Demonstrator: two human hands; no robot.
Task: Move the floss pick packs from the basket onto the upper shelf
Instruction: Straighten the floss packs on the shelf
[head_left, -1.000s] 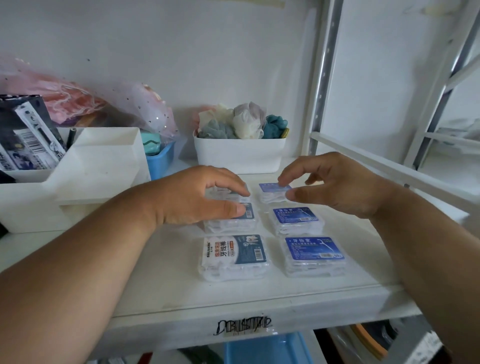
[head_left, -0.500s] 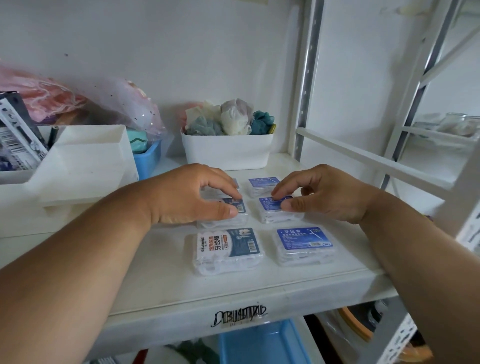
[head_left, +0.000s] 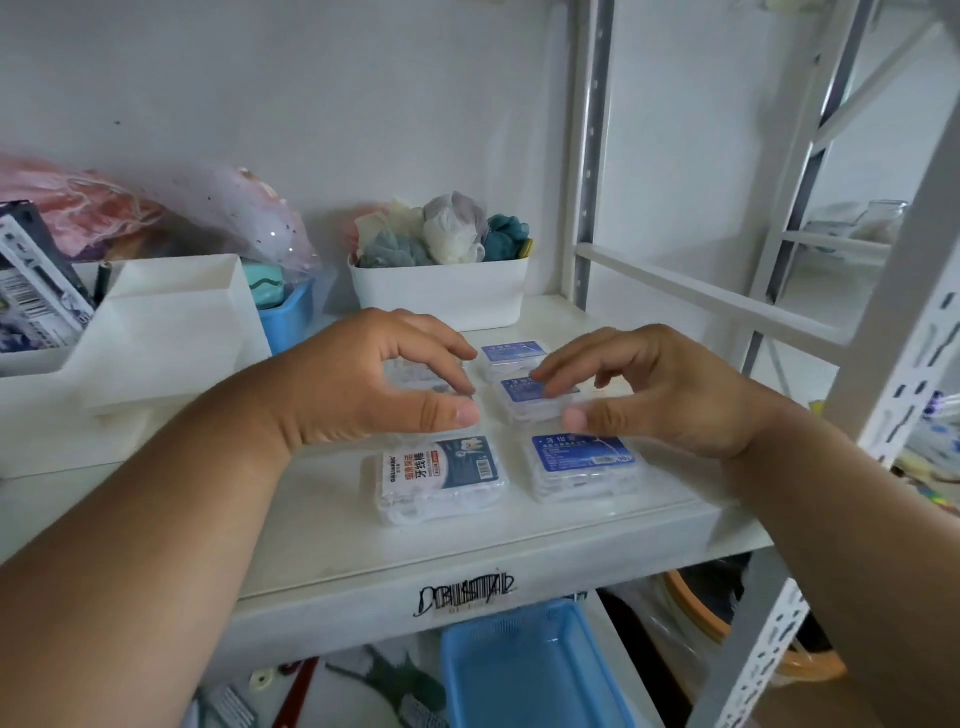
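Six packs, count: we see six floss pick packs on the upper shelf (head_left: 322, 530), two columns of three.
Shelf: white, flat; a white tub (head_left: 439, 293) of bundled cloths sits at the back.
Basket: the blue basket (head_left: 530, 670) sits on the level below; what we can see of its floor is bare.
Left hand (head_left: 363, 384): curled over the middle left pack (head_left: 415, 378), thumb at its near edge, fingers at the far edge. We read this as a pinch, squaring the pack up.
Right hand (head_left: 660, 395): fingertips on the label of the middle right pack (head_left: 535, 397), thumb at its near edge, also gripping.
Front packs: the front left pack (head_left: 439, 478) and front right pack (head_left: 584, 465) lie flat, untouched.
Handling, our judgement: light, stiff clear clamshells, slick plastic, likely to skid on the shelf. Best taken by opposite edges, thumb against fingers.
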